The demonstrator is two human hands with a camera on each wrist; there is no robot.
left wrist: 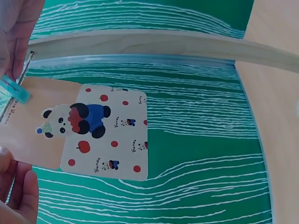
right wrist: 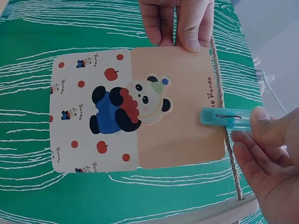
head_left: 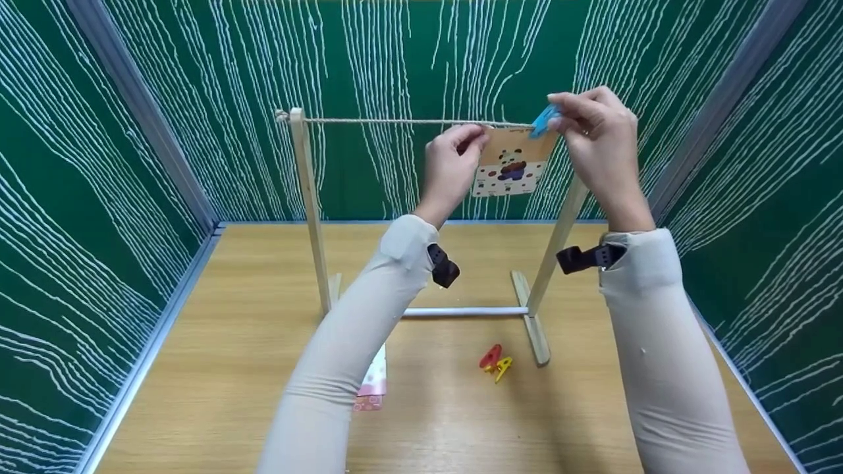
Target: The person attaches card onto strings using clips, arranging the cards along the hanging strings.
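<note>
A panda card [head_left: 510, 164], peach above and white with red dots below, hangs at the rope [head_left: 408, 121] between two wooden posts. My left hand [head_left: 454, 164] pinches the card's upper left corner, thumb on its face in the right wrist view. With thumb and fingers my right hand [head_left: 602, 145] grips a blue clothespin [head_left: 544, 121] by its handle end. The clothespin's jaws lie over the rope and the card's top edge, toward the right corner, as the right wrist view shows with the clothespin [right wrist: 226, 118] close up.
Below the rope, the stand has a white crossbar [head_left: 467, 311] and wooden feet [head_left: 537, 339]. A red clothespin [head_left: 490, 356] and a yellow clothespin [head_left: 503, 368] lie on the table [head_left: 435, 421]. Pink and white cards [head_left: 374, 382] show partly behind my left sleeve. Green walls enclose the table.
</note>
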